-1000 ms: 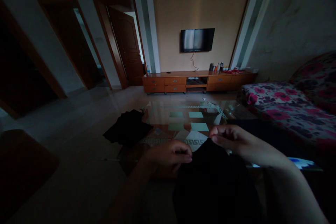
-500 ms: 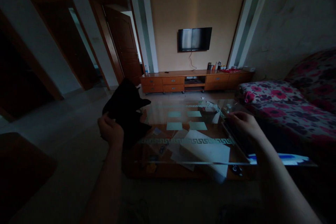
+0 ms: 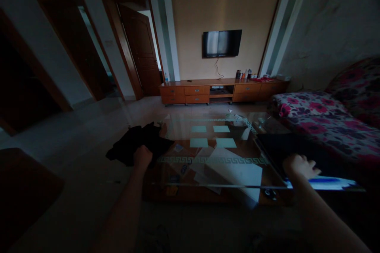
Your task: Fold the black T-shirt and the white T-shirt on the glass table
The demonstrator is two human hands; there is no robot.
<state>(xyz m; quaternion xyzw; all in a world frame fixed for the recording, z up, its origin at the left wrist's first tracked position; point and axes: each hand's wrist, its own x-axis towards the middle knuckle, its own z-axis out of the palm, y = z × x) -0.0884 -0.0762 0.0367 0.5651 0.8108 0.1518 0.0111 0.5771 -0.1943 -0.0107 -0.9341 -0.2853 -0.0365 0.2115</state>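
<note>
black cloth [image 3: 139, 142] lies in a soft heap at the far left corner of the glass surface [image 3: 219, 166], and part of it hangs over the left edge. the left hand [image 3: 142, 157] sits on the near side of that heap, touching it. its fingers are curled in, like a fist, and they look closed on the cloth, though the room is dark and the grip is hard to see well. the right hand [image 3: 299, 166] is over at the right edge of the surface. it rests on another dark cloth [image 3: 297, 148] that is spread flat along that edge. its fingers [image 3: 311, 170] are loose and a little spread, pressing down more than grabbing. just by that hand, at the near right corner, there is a flat thing with a bright blue and white strip [image 3: 329, 183]. white paper sheets [image 3: 234, 170] lie in the middle of the surface near the front edge, between the two hands. some small things sit at the far edge, but they are too small to tell apart. beyond the surface there is a long wooden cabinet [image 3: 222, 91] by the wall with a tv [image 3: 222, 43] above it. a sofa with pink flowers [image 3: 326, 118] stands to the right.
</note>
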